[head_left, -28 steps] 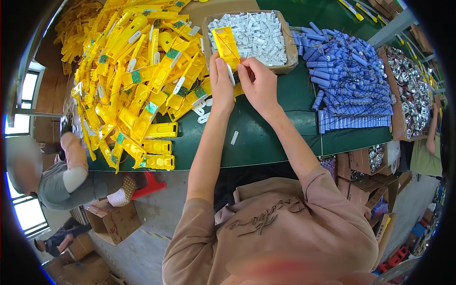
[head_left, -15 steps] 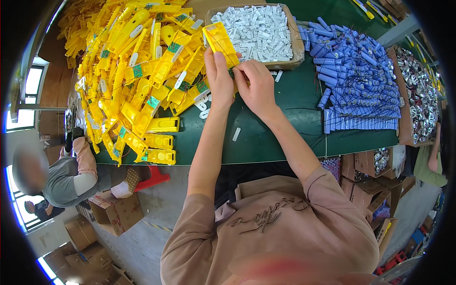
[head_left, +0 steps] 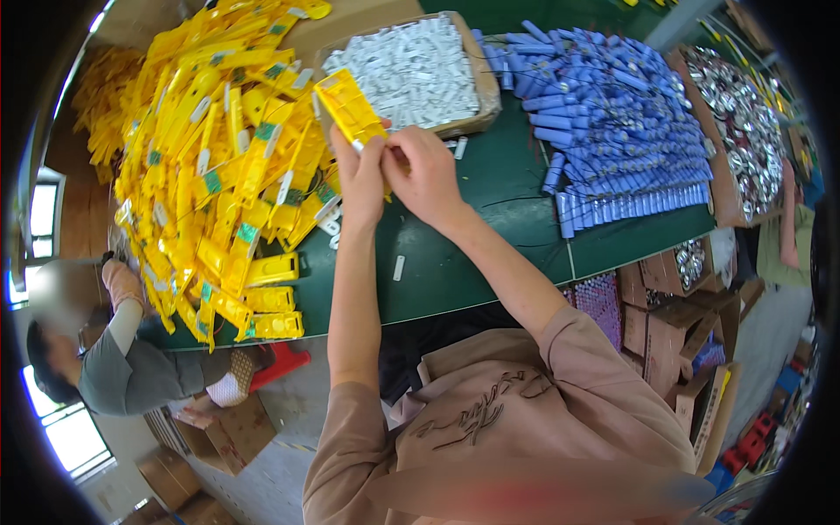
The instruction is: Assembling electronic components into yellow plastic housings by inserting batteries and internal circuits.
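Nearest to us, at the bottom of the frame, our own pinkish shirt filled the view and both forearms rose from it toward the middle. Low at the left edge, another person (head_left: 105, 367) in a grey top was partly cut off by the dark rim, one arm reaching up to the table edge. Cardboard boxes (head_left: 223, 433) on the floor beside that person were hard to make out.

Above them, our left hand (head_left: 360, 179) and right hand (head_left: 426, 175) met over the green table (head_left: 455, 262), just above the frame's centre. Both were closed on the lower end of a yellow plastic case (head_left: 348, 107). Our fingers hid that end, so we could not tell what the right fingertips pinched there. The case's long axis ran diagonally, its free end pointing to the upper left, tilted up off the table.

Farther off, a heap of yellow cases (head_left: 219, 175) covered the upper left. A cardboard tray of small white parts (head_left: 411, 70) sat top centre, and blue cylinders (head_left: 612, 131) spread across the upper right, with a tray of silvery pieces (head_left: 744, 122) blurring into the rim.
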Available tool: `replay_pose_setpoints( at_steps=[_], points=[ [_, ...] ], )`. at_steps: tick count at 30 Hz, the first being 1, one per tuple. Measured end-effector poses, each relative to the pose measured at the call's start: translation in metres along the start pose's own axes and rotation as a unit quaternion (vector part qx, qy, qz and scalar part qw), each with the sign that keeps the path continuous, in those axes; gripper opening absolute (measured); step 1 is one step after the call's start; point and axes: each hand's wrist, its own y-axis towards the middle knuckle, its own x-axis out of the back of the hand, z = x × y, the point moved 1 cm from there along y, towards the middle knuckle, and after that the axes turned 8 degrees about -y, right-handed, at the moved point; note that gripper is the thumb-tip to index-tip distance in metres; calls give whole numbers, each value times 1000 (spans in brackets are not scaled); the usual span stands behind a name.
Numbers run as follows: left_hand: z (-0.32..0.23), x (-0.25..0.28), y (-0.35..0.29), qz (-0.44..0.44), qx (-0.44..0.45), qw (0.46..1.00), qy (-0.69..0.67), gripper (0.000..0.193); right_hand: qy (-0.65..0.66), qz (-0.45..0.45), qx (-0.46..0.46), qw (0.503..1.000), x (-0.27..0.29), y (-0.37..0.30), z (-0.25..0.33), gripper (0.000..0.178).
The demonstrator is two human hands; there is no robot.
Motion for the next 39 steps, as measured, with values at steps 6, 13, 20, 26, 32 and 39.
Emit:
replay_pose_setpoints(
  at_steps=[6,13,20,26,32,39],
  points=[
    [3,-1,-2,-54,3,998,-45,40,129,32,-131,982,-5,-6,-1,13],
    [9,7,5,-26,-39,999,-1,38,123,37,-134,983,-6,-6,-3,11],
    [-4,2,0,1,-94,985,143,41,251,36,-216,943,-15,-14,-2,7],
    [1,12,4,6,-33,997,-64,52,241,29,-207,948,-7,-13,3,6],
    [-6,6,-4,38,-50,998,23,59,197,35,-195,960,-8,-15,3,6],
    [1,1,4,30,-98,989,103,56,185,49,-211,959,-4,-10,0,6]
  ],
)
